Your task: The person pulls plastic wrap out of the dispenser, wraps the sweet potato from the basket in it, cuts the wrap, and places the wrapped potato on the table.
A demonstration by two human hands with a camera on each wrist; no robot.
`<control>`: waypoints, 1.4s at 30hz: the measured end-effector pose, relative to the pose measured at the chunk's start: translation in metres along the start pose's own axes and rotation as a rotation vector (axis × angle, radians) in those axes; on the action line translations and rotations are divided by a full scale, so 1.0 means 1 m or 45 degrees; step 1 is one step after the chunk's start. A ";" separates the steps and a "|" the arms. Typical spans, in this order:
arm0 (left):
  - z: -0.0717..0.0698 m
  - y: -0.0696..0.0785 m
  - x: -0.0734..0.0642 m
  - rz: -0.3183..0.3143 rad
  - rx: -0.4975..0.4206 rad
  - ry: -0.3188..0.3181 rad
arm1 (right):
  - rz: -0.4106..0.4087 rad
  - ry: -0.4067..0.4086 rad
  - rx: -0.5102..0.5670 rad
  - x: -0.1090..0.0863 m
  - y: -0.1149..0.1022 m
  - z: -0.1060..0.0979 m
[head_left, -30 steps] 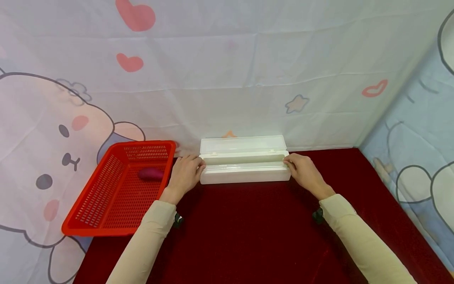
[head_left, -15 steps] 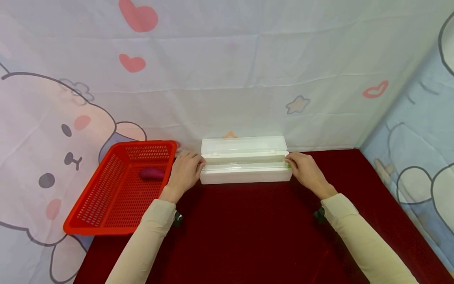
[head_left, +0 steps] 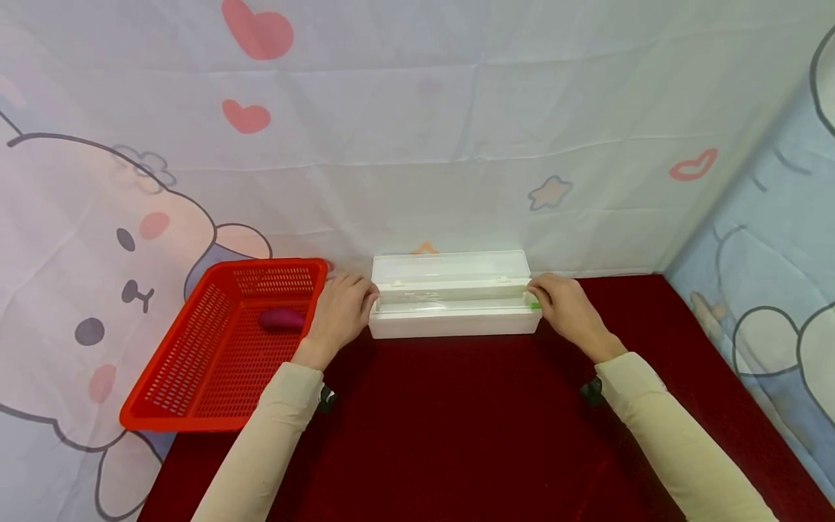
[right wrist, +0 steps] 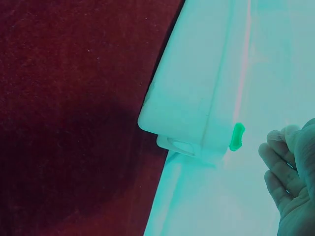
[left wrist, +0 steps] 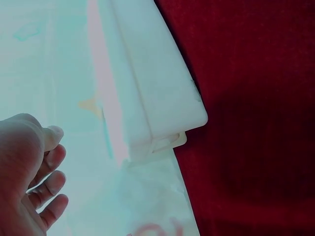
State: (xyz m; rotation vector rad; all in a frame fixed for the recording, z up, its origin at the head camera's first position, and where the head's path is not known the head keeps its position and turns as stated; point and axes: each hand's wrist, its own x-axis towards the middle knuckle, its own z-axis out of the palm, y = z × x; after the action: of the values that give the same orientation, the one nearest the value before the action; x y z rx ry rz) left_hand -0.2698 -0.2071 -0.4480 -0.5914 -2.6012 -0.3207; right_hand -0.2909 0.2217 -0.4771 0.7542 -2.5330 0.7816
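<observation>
A long white cling film dispenser box [head_left: 454, 325] stands at the back of the table with its translucent lid [head_left: 450, 267] raised behind it. Glossy streaks of clear cling film [head_left: 427, 298] show across its opening. At the left end, my left hand [head_left: 341, 308] pinches the film's edge between thumb and forefinger. My right hand [head_left: 569, 310] pinches likewise at the other end, close to a small green slider [right wrist: 237, 136] on the box's rim. Both wrist views show the fingertips apart from the box wall; the pinched film itself is barely visible there.
To the left, a red plastic basket [head_left: 137, 419] holds a purple elongated object [head_left: 281, 319], its right side partly behind my left hand. Dark red cloth [head_left: 450, 428] covers the table. A white printed curtain [head_left: 417, 145] hangs right behind the box.
The right hand has shifted slightly right and back, uncovering the green slider. The left hand has risen a little, and the box stays where it was.
</observation>
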 end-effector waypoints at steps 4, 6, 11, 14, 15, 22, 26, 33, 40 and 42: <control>-0.003 0.000 0.002 0.014 0.011 0.012 | -0.016 0.014 -0.003 0.001 -0.001 -0.003; -0.005 0.000 0.002 0.019 0.014 0.015 | -0.021 0.018 -0.010 0.001 0.000 -0.003; -0.008 0.002 0.003 0.024 -0.017 0.020 | -0.038 0.035 -0.026 0.001 0.000 -0.004; -0.010 0.003 0.002 0.028 -0.048 0.032 | -0.047 0.045 -0.028 0.002 -0.001 -0.004; -0.011 0.002 0.002 0.027 -0.054 0.032 | -0.052 0.046 -0.028 0.002 -0.001 -0.005; -0.016 0.004 0.003 0.030 -0.071 0.028 | -0.065 0.049 -0.034 0.003 -0.005 -0.009; -0.018 0.004 0.003 0.046 -0.068 0.037 | -0.074 0.059 -0.044 0.004 -0.006 -0.011; -0.021 0.001 0.008 0.110 -0.060 0.100 | -0.099 0.076 -0.048 0.007 -0.008 -0.017; -0.026 0.001 0.011 0.111 -0.053 0.096 | -0.101 0.094 -0.063 0.010 -0.009 -0.022; -0.027 0.002 0.011 0.098 -0.049 0.087 | -0.102 0.100 -0.064 0.010 -0.009 -0.023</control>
State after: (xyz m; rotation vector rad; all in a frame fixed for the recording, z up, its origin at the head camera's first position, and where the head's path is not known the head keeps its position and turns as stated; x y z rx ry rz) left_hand -0.2680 -0.2103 -0.4190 -0.6804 -2.5049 -0.3601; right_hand -0.2889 0.2251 -0.4506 0.7881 -2.4277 0.7042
